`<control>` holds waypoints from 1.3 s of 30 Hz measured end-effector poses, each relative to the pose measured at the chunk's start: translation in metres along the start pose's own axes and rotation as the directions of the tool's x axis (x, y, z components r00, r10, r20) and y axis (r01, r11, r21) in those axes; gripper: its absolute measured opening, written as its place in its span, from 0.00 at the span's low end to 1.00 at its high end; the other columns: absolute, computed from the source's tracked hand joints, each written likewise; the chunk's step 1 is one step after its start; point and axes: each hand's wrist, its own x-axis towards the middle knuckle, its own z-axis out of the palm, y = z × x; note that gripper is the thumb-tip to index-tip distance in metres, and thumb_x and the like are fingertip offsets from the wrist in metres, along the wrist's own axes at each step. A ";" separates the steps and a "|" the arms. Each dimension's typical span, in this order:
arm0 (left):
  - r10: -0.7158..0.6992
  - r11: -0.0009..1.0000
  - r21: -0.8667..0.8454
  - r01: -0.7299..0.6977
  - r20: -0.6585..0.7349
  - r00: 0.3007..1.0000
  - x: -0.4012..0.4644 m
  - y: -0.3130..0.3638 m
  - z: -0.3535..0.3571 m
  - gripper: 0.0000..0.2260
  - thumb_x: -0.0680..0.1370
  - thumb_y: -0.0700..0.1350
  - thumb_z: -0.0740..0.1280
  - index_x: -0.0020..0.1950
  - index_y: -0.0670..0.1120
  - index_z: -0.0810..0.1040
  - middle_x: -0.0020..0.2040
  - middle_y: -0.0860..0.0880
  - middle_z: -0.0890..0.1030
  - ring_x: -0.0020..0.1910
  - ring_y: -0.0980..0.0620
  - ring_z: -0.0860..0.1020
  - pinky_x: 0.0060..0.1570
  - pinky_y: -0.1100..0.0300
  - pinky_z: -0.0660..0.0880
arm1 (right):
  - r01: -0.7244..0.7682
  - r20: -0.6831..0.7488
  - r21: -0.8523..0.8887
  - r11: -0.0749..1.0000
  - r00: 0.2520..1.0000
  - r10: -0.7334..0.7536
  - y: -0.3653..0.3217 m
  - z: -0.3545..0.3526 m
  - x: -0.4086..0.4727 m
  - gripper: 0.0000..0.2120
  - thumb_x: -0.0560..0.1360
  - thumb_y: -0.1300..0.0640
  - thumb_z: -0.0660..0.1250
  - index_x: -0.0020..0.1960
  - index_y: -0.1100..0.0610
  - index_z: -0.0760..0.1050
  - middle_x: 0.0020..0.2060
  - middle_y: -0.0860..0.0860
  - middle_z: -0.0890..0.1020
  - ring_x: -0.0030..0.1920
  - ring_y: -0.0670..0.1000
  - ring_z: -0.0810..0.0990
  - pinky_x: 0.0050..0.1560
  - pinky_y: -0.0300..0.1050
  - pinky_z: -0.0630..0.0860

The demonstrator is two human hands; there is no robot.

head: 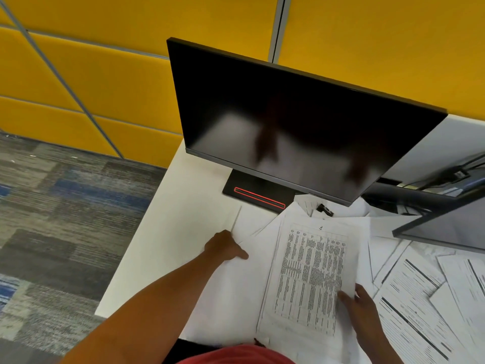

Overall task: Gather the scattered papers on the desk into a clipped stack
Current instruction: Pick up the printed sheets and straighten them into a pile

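A printed sheet with a table of text (312, 277) lies on top of several white papers in front of me. My left hand (225, 246) grips the left edge of a blank white sheet (236, 290), thumb on top. My right hand (360, 302) pinches the right edge of the printed sheet, thumb over the paper. More printed papers (414, 306) lie scattered to the right. A black binder clip (325, 209) sits on the papers under the monitor's lower edge.
A dark monitor (288, 122) on a black stand with a red strip (258, 197) stands behind the papers on the white desk (178, 206). A second screen (446, 227) juts in at the right. Carpet floor lies beyond the desk's left edge.
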 end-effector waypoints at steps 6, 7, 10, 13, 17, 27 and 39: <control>0.009 0.985 -0.170 0.029 0.218 0.976 0.007 -0.001 -0.020 0.35 0.63 0.52 0.82 0.64 0.41 0.74 0.60 0.42 0.79 0.57 0.42 0.80 0.58 0.51 0.78 | 0.001 0.013 0.036 0.999 1.000 -0.001 -0.003 -0.004 -0.005 0.12 0.78 0.66 0.67 0.60 0.59 0.77 0.51 0.58 0.84 0.53 0.59 0.83 0.50 0.49 0.77; 0.016 0.977 -0.212 0.040 0.256 0.966 0.007 -0.003 -0.023 0.35 0.61 0.53 0.82 0.64 0.43 0.75 0.60 0.43 0.79 0.57 0.42 0.80 0.60 0.49 0.77 | 0.005 0.015 0.036 0.999 1.000 -0.006 -0.003 -0.004 -0.005 0.12 0.78 0.66 0.67 0.61 0.59 0.76 0.52 0.58 0.84 0.53 0.59 0.83 0.49 0.48 0.77; 0.042 0.943 -0.326 0.066 0.314 0.949 0.003 -0.013 -0.032 0.33 0.60 0.51 0.82 0.63 0.46 0.78 0.58 0.44 0.81 0.56 0.43 0.80 0.62 0.46 0.77 | 0.007 0.026 0.038 0.999 1.000 -0.008 -0.002 -0.007 -0.003 0.12 0.78 0.66 0.67 0.61 0.59 0.76 0.52 0.59 0.84 0.53 0.59 0.83 0.52 0.50 0.77; 0.048 0.883 -0.463 0.071 0.239 0.970 -0.002 -0.036 -0.059 0.28 0.64 0.46 0.82 0.62 0.44 0.78 0.56 0.44 0.81 0.57 0.43 0.80 0.62 0.48 0.76 | 0.020 0.023 0.047 0.999 1.000 -0.021 -0.005 -0.010 -0.005 0.12 0.79 0.67 0.67 0.61 0.59 0.76 0.52 0.59 0.84 0.52 0.59 0.83 0.54 0.52 0.78; -0.005 0.723 -0.690 0.043 0.057 0.998 0.004 -0.104 -0.099 0.45 0.68 0.40 0.79 0.80 0.46 0.58 0.76 0.46 0.65 0.73 0.43 0.67 0.67 0.53 0.66 | -0.002 0.023 0.103 0.995 1.000 0.000 -0.006 -0.011 -0.003 0.12 0.79 0.67 0.66 0.61 0.60 0.77 0.51 0.60 0.85 0.52 0.62 0.83 0.56 0.55 0.78; -0.043 0.576 -0.813 0.084 0.073 0.996 -0.029 -0.162 -0.063 0.29 0.69 0.43 0.75 0.69 0.45 0.75 0.55 0.45 0.84 0.53 0.39 0.82 0.56 0.43 0.78 | -0.099 0.182 0.229 0.968 0.982 0.057 -0.028 0.047 -0.009 0.13 0.80 0.69 0.64 0.59 0.55 0.79 0.52 0.55 0.87 0.55 0.59 0.84 0.64 0.60 0.76; 0.004 0.405 -0.914 -0.023 -0.023 1.000 -0.029 -0.192 -0.056 0.34 0.66 0.36 0.69 0.69 0.60 0.73 0.63 0.49 0.81 0.61 0.39 0.79 0.60 0.38 0.76 | -0.240 0.541 0.407 0.881 0.841 -0.021 -0.112 0.062 -0.019 0.25 0.77 0.65 0.60 0.74 0.55 0.71 0.68 0.58 0.78 0.70 0.60 0.74 0.68 0.61 0.69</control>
